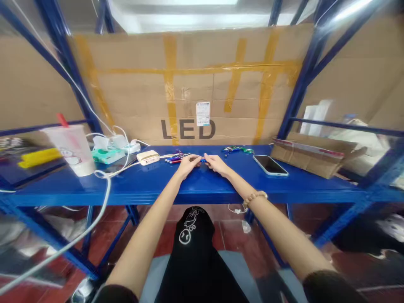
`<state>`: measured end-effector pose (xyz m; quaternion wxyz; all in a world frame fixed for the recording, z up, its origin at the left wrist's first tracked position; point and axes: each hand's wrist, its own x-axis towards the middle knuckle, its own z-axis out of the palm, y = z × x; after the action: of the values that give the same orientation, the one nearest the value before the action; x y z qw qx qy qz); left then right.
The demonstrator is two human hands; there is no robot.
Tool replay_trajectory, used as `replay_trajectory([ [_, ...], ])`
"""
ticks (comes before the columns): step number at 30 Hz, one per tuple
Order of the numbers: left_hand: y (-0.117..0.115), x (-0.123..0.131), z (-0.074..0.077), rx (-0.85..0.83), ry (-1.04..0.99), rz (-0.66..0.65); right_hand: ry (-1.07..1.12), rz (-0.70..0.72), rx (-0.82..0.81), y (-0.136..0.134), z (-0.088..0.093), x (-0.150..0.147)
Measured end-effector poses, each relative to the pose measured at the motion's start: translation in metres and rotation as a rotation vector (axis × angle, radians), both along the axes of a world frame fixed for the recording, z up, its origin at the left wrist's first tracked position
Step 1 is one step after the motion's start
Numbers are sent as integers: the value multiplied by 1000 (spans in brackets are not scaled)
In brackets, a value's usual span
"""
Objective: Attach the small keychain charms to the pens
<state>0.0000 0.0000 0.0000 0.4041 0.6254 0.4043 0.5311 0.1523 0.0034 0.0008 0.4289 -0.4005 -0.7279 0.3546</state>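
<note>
Both my hands meet over the middle of the blue shelf (195,185). My left hand (188,164) and my right hand (217,163) have their fingers curled round a small blue pen-like item (202,160) held between them. Just behind and to the left lies a small heap of similar blue and red pens (175,158). A bead bracelet (255,197) sits on my right wrist.
A phone (270,164) lies face up to the right, beside a flat cardboard box (311,156). Green and blue bits (237,149) lie behind. On the left: a beige charger (147,157), white cable (104,185), tissue pack (106,155), plastic cup (73,148). Taped cardboard (189,80) forms the back wall.
</note>
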Motion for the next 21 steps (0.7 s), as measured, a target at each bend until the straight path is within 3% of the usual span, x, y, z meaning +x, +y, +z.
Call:
replay_trajectory([
  [4, 3, -1, -1, 16, -7, -12, -39, -42, 114, 6, -2, 0],
  [8, 8, -4, -3, 63, -2, 57, -26, -148, 95, 9, -3, 1],
  [12, 11, -8, -5, 140, 75, 256, -66, -352, 118, 9, -2, 4],
  [17, 7, -9, -3, 66, 202, 569, -409, -795, 159, 1, 3, 9],
  [21, 3, -9, 0, -14, 332, 665, -586, -866, 76, -3, 5, 8],
])
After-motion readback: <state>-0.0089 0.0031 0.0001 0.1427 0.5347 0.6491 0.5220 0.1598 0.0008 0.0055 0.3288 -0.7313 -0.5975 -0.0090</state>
